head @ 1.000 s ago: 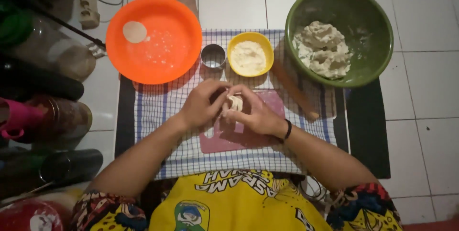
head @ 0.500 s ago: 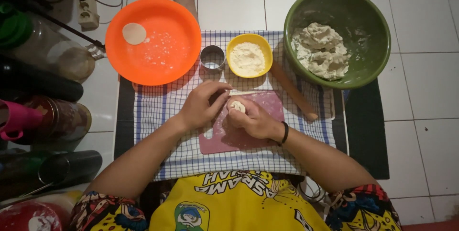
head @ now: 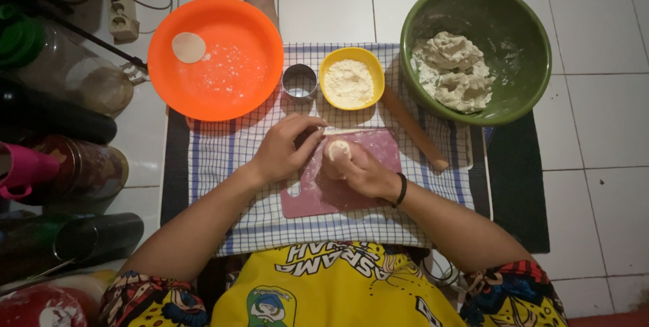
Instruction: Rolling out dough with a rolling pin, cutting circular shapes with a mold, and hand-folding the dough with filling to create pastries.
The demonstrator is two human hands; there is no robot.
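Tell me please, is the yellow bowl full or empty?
Partly full: the yellow bowl holds a layer of white flour across its bottom, with the rim bare.

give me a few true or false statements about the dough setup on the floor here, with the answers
1. The right hand holds a small piece of dough over the pink cutting board. True.
2. The green bowl is empty. False: it holds a large lump of dough.
3. The small yellow bowl contains white flour. True.
4. One flat dough disc lies in the orange plate. True.
5. The wooden rolling pin is in the left hand. False: it lies on the checked cloth beside the board, and the left hand is next to the dough piece.
6. The round metal cutter sits inside the green bowl. False: it stands on the cloth between plate and yellow bowl.
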